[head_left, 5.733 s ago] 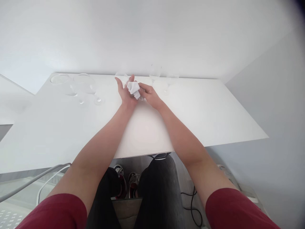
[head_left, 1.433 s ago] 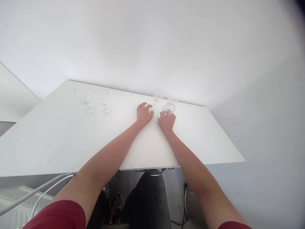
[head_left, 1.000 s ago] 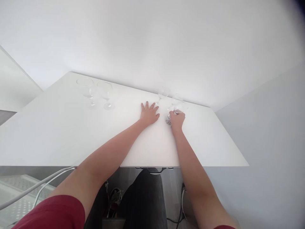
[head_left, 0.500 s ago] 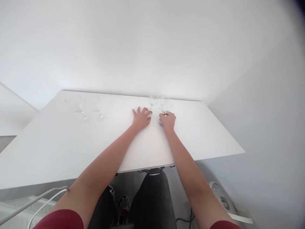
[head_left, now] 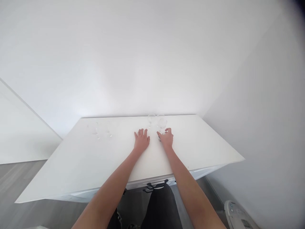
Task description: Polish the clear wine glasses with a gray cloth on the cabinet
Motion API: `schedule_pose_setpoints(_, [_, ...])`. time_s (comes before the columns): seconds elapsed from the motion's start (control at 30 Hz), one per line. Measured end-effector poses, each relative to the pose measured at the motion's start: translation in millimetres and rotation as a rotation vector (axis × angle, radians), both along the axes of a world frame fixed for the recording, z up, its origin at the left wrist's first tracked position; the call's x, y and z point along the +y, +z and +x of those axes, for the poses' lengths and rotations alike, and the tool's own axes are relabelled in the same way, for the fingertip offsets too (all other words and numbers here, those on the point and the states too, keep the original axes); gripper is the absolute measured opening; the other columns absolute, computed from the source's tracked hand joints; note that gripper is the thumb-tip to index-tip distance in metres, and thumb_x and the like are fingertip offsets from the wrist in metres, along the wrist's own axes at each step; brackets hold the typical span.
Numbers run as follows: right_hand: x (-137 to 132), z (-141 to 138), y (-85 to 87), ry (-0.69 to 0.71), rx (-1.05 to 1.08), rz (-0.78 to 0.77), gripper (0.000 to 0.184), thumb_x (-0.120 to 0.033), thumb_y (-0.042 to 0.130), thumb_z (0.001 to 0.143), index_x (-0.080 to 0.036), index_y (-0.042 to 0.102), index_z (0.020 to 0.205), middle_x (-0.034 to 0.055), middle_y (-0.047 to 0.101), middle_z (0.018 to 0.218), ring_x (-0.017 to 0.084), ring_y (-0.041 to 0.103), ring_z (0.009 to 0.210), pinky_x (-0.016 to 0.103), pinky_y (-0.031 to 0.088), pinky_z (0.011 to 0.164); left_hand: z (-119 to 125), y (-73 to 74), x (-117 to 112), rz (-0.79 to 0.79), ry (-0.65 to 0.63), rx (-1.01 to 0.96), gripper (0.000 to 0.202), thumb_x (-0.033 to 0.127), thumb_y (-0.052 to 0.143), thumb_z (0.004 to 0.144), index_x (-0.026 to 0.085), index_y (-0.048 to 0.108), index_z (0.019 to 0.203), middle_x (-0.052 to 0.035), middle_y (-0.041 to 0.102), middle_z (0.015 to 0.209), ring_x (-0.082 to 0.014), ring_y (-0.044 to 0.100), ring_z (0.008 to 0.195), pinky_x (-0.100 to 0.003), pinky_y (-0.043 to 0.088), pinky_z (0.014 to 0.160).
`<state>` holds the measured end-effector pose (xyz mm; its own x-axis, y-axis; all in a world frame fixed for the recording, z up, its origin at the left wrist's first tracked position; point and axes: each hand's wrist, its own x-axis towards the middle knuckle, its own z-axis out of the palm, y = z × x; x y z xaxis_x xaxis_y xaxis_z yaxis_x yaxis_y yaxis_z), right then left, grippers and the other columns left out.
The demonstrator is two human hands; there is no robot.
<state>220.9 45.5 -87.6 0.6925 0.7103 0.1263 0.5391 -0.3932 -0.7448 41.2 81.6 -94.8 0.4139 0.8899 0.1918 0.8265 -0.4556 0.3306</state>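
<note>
Several clear stemmed glasses stand on the white tabletop (head_left: 95, 168). My left hand (head_left: 141, 140) lies palm down with its fingers spread, just left of one stemmed glass (head_left: 151, 119) near the back edge. My right hand (head_left: 167, 139) is at the foot of the nearest stemmed glass (head_left: 163, 123); its thumb and index finger are apart, with the glass's lower part near them. Whether they touch the foot is hard to see. Behind it stands another glass, partly overlapped. Farther left are two faint glasses, a left one (head_left: 92, 128) and a right one (head_left: 108, 128).
A white wall (head_left: 143, 63) rises behind the table and a grey wall (head_left: 262, 111) on the right. Black handles (head_left: 157, 185) project below the front edge, by my knee. A white appliance (head_left: 239, 216) stands on the floor at lower right.
The view has tilted up and drawn back. The thumb and index finger of my right hand have spread from a closer grip at the near glass. My left hand remains spread on the table.
</note>
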Motion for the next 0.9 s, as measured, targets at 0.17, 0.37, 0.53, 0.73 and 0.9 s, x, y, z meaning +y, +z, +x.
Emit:
schedule_pose_setpoints(0.17, [-43,-13,0.8,0.097,-0.055,-0.008,0.041,-0.058,0.068,0.089,-0.023,0.056,0.107,0.0077,0.07,0.099,0.027,0.065,0.09,0.032,0.046,0.075,-20,-6.9,-37,-0.016,0.037,0.026,0.056,0.036,0.038,0.108,0.012,0.049,0.158,-0.0229,0.038,0.172,-0.0411,0.028,0.163,-0.068,0.017,0.131])
schedule_pose_setpoints(0.37, [-85,-38,-11.2,0.219,-0.538,-0.108,0.031,-0.043,0.061,0.098,-0.017,0.061,0.114,0.0148,0.065,0.109,0.033,0.061,0.106,0.038,0.043,0.087,-52,-14.1,-71,-0.018,-0.025,-0.069,0.055,0.037,0.043,0.106,0.02,0.056,0.156,-0.0175,0.04,0.172,-0.0395,0.029,0.163,-0.064,0.016,0.134])
schedule_pose_setpoints(0.53, [-99,-42,-27.1,0.283,-0.713,-0.125,0.026,-0.027,0.054,0.102,-0.016,0.059,0.125,0.0145,0.065,0.11,0.032,0.064,0.105,0.037,0.042,0.083,-82,-19.2,-88,-0.139,-0.035,-0.532,0.046,0.033,0.067,0.091,0.027,0.071,0.136,-0.0144,0.053,0.163,-0.0378,0.037,0.16,-0.058,0.014,0.136])
schedule_pose_setpoints(0.73, [-104,-42,-27.6,0.286,-0.718,-0.122,0.023,-0.028,0.055,0.103,-0.016,0.058,0.123,0.0129,0.066,0.105,0.03,0.065,0.101,0.035,0.042,0.079,-151,-5.5,-67,-0.393,0.181,-1.297,0.041,0.044,0.065,0.091,0.025,0.06,0.128,-0.0151,0.072,0.126,-0.0335,0.073,0.12,-0.06,0.053,0.112])
schedule_pose_setpoints(0.9, [-105,-43,-25.2,0.302,-0.686,-0.126,0.02,-0.027,0.05,0.104,-0.016,0.058,0.119,0.0131,0.067,0.104,0.03,0.065,0.1,0.036,0.042,0.079,-189,9.2,-41,-0.518,0.276,-1.609,0.041,0.045,0.051,0.104,0.029,0.045,0.141,-0.0172,0.07,0.133,-0.026,0.073,0.122,-0.05,0.059,0.109])
